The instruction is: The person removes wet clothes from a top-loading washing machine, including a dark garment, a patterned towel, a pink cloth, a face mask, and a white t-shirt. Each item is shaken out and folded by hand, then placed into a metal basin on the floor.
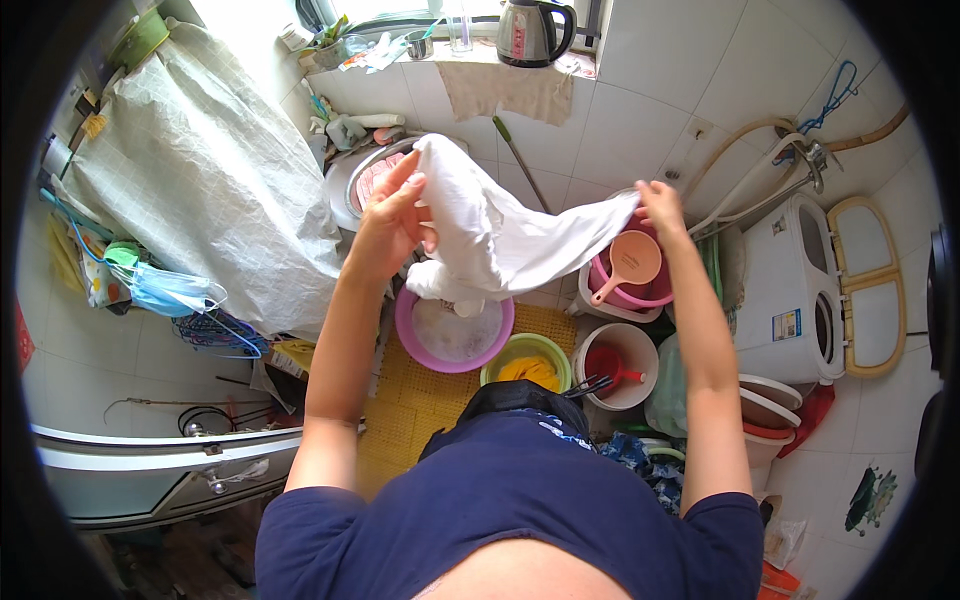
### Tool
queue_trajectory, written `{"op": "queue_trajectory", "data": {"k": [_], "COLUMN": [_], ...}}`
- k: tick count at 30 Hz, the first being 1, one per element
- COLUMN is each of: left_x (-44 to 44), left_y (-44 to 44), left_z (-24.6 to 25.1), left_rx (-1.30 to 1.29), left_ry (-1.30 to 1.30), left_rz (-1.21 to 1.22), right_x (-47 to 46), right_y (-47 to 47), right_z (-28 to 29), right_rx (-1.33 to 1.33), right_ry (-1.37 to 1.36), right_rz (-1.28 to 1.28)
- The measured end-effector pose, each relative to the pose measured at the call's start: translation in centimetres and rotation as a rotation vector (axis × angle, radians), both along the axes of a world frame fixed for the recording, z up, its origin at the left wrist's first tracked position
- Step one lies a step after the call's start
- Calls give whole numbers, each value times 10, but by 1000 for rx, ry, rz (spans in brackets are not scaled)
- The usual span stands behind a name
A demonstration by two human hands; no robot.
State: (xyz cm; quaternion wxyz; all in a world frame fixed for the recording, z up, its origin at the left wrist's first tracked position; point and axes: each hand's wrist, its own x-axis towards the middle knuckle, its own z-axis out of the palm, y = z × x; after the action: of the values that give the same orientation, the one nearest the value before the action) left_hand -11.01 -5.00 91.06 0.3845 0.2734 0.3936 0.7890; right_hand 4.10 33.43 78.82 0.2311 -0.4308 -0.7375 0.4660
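A white cloth garment (pixel 502 225) hangs stretched between my two hands. My left hand (pixel 397 210) grips its raised left end, fingers partly spread. At the other end, my right hand (pixel 658 204) pinches a corner of the fabric. The garment's lower part hangs over a purple basin (pixel 401 330) of sudsy water on the floor; whether it touches the water I cannot tell. Beside that basin stands a green basin (pixel 564 356) with yellow cloth (pixel 529 370) in it. Below my right hand, a pink ladle (pixel 635 259) lies across a pink tub (pixel 651 301).
A white bucket (pixel 651 352) holds a red dipper (pixel 611 364). At right stands a twin-tub washing machine (pixel 772 300) with its lids raised. A cloth-covered object (pixel 225 195) fills the left side. An electric kettle (pixel 529 34) sits on the windowsill. Yellow matting (pixel 401 420) covers part of the floor.
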Motion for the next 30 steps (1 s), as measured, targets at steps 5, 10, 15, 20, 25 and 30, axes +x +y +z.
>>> {"op": "queue_trajectory", "data": {"k": [5, 10, 15, 20, 25, 30], "left_x": [17, 33, 46, 25, -5, -7], "left_y": [18, 24, 17, 10, 8, 30], "left_z": [15, 24, 32, 23, -12, -52], "left_rx": [11, -87, -185, -366, -597, -662], "left_ry": [22, 220, 564, 938, 1427, 1542], "left_rz": [-26, 60, 115, 544, 877, 903], "right_x": [-15, 0, -16, -21, -13, -18], "right_y": [-121, -219, -243, -209, -182, -183], "right_z": [48, 85, 72, 68, 95, 115], "right_rx": [41, 272, 366, 109, -466, -781], "right_ry": [317, 401, 427, 528, 708, 783], "right_rz": [392, 415, 374, 445, 483, 477]}}
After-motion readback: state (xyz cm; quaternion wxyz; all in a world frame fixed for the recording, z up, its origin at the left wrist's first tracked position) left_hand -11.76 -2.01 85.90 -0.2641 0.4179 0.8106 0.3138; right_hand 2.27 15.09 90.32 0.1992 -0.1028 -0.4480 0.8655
